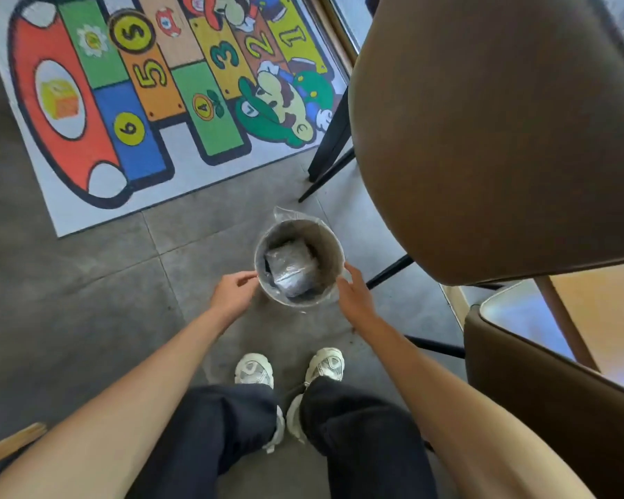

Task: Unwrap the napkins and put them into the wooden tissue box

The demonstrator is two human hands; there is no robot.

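Note:
A small round waste bin (pixel 330 243) with a clear plastic liner stands on the grey tiled floor in front of my feet. Crumpled clear plastic wrapping (pixel 289 268) lies inside it. My left hand (pixel 233 291) is at the bin's left rim, fingertips pinched on the liner edge. At the bin's right rim my right hand (pixel 353 291) has its fingers on the liner edge. No napkins and no wooden tissue box are in view.
A brown chair back (pixel 498 138) fills the upper right, its black legs (pixel 330 153) just behind the bin. A second brown chair (pixel 541 383) is at the lower right. A colourful hopscotch mat (pixel 130 99) lies on the floor to the upper left.

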